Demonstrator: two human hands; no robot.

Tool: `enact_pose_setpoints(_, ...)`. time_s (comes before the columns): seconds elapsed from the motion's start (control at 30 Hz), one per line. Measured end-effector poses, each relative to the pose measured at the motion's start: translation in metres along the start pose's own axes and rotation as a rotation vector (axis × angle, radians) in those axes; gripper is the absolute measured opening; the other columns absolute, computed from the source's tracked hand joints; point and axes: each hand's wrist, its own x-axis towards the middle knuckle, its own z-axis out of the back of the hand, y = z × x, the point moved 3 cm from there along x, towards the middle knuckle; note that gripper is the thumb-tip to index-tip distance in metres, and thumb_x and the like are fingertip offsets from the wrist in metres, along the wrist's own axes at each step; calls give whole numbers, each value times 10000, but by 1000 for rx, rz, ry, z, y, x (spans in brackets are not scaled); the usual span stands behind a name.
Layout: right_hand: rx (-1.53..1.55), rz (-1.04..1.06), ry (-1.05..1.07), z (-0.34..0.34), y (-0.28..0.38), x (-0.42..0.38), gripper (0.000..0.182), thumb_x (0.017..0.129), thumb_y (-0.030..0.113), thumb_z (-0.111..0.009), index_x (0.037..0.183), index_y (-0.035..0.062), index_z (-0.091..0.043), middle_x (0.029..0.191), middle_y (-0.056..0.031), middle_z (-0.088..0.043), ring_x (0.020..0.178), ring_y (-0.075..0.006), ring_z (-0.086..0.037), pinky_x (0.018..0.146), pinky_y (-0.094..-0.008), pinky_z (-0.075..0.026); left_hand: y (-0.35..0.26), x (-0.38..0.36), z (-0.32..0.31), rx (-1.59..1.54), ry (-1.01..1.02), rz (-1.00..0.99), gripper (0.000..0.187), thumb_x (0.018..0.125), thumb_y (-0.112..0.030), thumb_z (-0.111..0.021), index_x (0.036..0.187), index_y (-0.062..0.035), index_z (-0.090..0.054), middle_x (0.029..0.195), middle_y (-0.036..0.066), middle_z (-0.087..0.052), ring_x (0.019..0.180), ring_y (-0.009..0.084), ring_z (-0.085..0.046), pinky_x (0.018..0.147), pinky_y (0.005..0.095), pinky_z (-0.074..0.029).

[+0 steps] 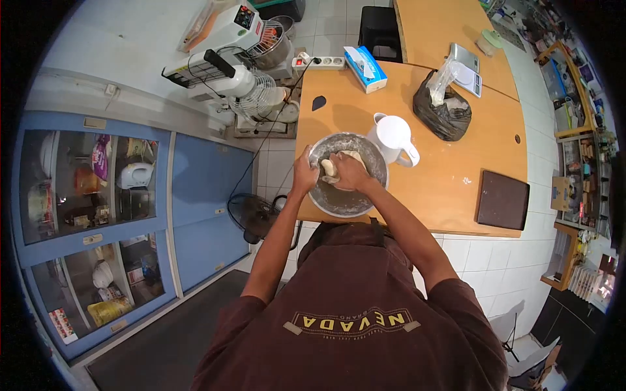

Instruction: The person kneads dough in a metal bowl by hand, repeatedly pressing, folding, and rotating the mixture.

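Note:
A round metal bowl (349, 207), dusted with flour inside, stands at the near left edge of the wooden table. My left hand (305, 172) grips the bowl's left rim. Inside the bowl my right hand (349, 173) is closed on pale dough (328, 168), with part of the lump showing at its left and more dough behind the hand. The palm side of the right hand is hidden. Just right of the bowl, close to its rim, is a white pitcher (394, 133) with its handle pointing right.
On the table (424, 199) are a black plastic bag (443, 117), a white scale (467, 79), a tissue box (366, 68) and a dark brown flat case (502, 200). Mixers (251, 88) stand beyond its left side. A fan (253, 218) is on the floor; blue cabinets (212, 195) line the left.

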Motion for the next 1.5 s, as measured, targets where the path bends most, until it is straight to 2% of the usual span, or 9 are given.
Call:
enact_pose_setpoints(0.1, -25, 77, -7, 0, -7, -21, 766, 756, 293, -774, 1419, 89, -448, 1303, -318, -530, 1117, -492, -595, 932, -531, -505, 0, -1, -2, 28, -36, -52, 620, 742, 68, -521, 1361, 75, -512, 1115, 317, -674, 1082, 456, -660, 940, 435, -514)
enact_pose_setpoints(0.2, -11, -33, 162, 46, 29, -39, 844, 785, 292, -785, 1514, 159, -381, 1378, -293, -491, 1168, -482, -577, 983, -549, -482, -16, 0, 1, 44, -33, -3, 596, 762, 65, -528, 1358, 78, -515, 1123, 319, -672, 1084, 457, -659, 939, 434, -514)
enact_pose_setpoints(0.3, -194, 79, 48, 46, 36, -47, 921, 808, 326, -784, 1580, 226, -292, 1473, -280, -424, 1336, -467, -467, 1030, -577, -462, -14, -4, 1, 47, -54, 13, 550, 804, 55, -547, 1353, 81, -519, 1126, 322, -671, 1088, 452, -660, 933, 431, -517)
enact_pose_setpoints(0.4, -316, 110, 81, 25, 28, -43, 844, 856, 387, -745, 1569, 224, -324, 1553, -230, -365, 1435, -507, -324, 1056, -703, -378, -15, -6, 1, -4, -53, -6, 519, 841, 41, -565, 1357, 83, -518, 1116, 330, -670, 1088, 437, -668, 916, 430, -522)
enact_pose_setpoints(0.6, -425, -2, 113, -22, 13, -27, 632, 914, 373, -667, 1497, 413, -428, 1590, -188, -312, 1458, -515, -256, 988, -803, -347, 13, -1, -6, 6, -70, -1, 559, 823, 49, -566, 1377, 83, -509, 1084, 328, -678, 1053, 404, -692, 881, 415, -530)
enact_pose_setpoints(0.7, -439, 8, 116, -30, 2, -20, 545, 936, 347, -630, 1451, 434, -472, 1569, -175, -337, 1444, -489, -293, 1004, -757, -381, 2, 1, -3, 19, -35, 50, 583, 794, 59, -558, 1374, 86, -510, 1069, 321, -684, 1024, 399, -700, 866, 406, -535)
enact_pose_setpoints(1.1, -227, -36, 185, -10, 0, 14, 611, 760, 247, -795, 1318, 274, -548, 1290, -189, -576, 1209, -417, -572, 960, -556, -508, -15, -1, 2, 63, -65, -10, 579, 759, 83, -515, 1338, 87, -526, 1081, 324, -676, 1043, 427, -682, 899, 434, -528)
enact_pose_setpoints(1.27, -181, -21, 130, -6, -1, 13, 670, 688, 227, -823, 1303, 247, -558, 1258, -207, -586, 1184, -435, -584, 933, -530, -519, -17, -2, 3, 33, -23, 71, 596, 784, 61, -531, 1378, 79, -495, 1136, 324, -664, 1122, 453, -643, 986, 431, -499)
enact_pose_setpoints(1.5, -179, -99, 16, -11, 8, 3, 763, 627, 229, -855, 1317, 188, -534, 1321, -239, -511, 1230, -502, -506, 968, -557, -498, -11, -3, 6, -44, 17, 54, 618, 770, 92, -541, 1385, 77, -483, 1062, 333, -675, 1009, 458, -681, 857, 450, -537)
